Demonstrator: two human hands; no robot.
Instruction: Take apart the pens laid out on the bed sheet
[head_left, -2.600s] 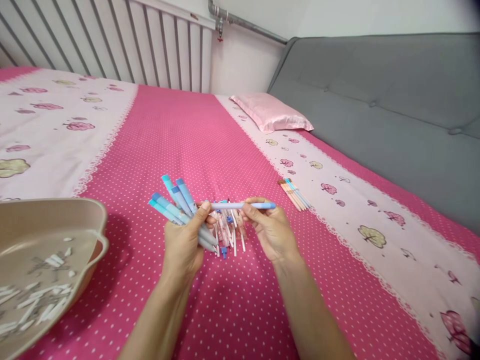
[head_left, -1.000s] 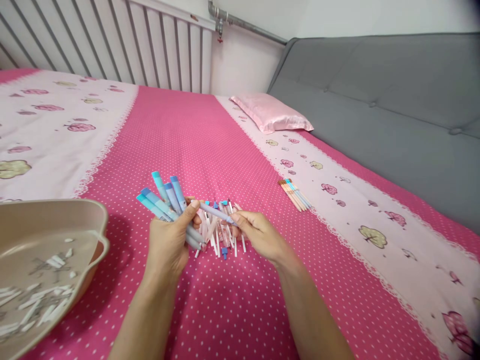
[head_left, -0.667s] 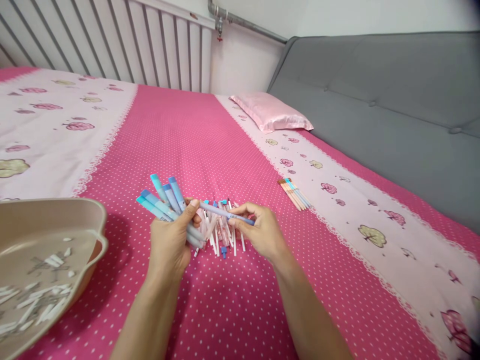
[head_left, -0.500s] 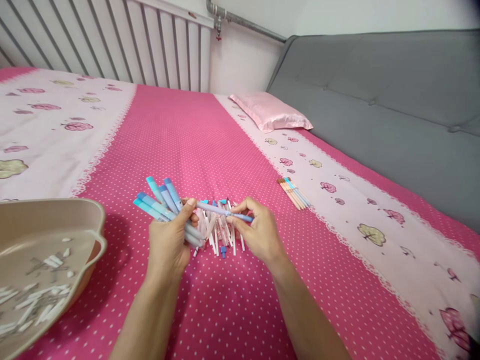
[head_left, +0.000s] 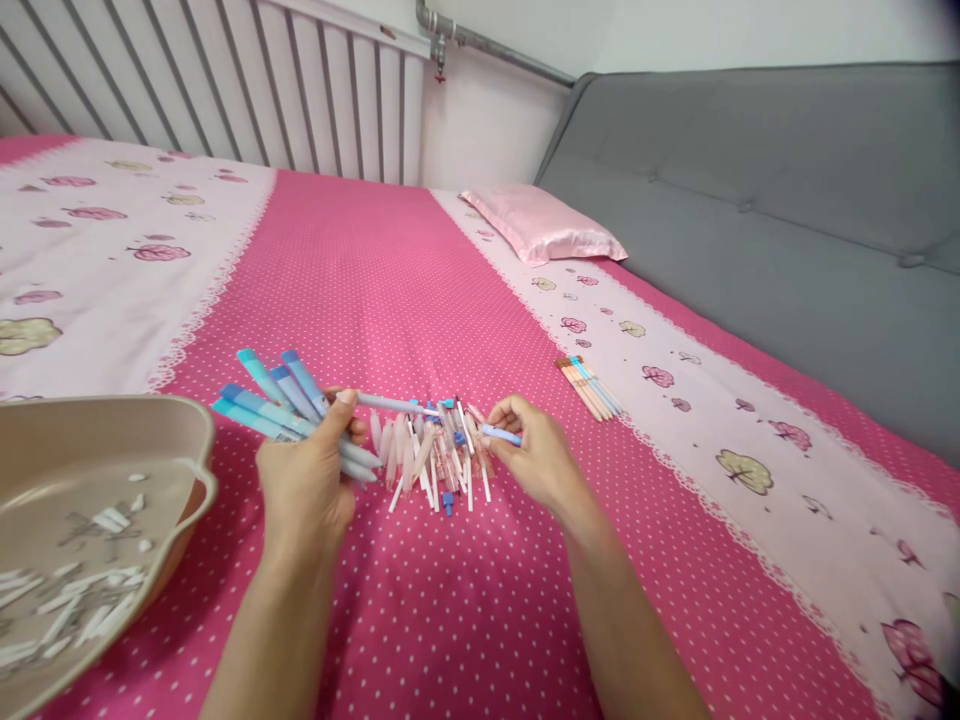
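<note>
Clasps a fan of blue and teal markers (head_left: pixel 279 411) in the left hand (head_left: pixel 307 475), just left of the loose pile of pen parts (head_left: pixel 431 450) on the dotted pink bedspread (head_left: pixel 450 620), with fingers curled firmly round the barrels. Pinches one more pen (head_left: pixel 390 403) between thumb and forefinger of that same hand, with its bare tip pointing right, out over the far part of the pile. Holds a short light-blue cap (head_left: pixel 501 434) in the right hand (head_left: pixel 536 455), at the right edge of the pile, with thumb and fingertips closed on it, well apart from the pen tip. To the right of the pile and slightly beyond it, see a neat row of slim pens (head_left: pixel 589 388); well to the left of it, a tan basin (head_left: pixel 157 440) with small white pieces (head_left: pixel 94 620) scattered inside; far beyond it, toward the right, a pink pillow (head_left: pixel 540 225).
</note>
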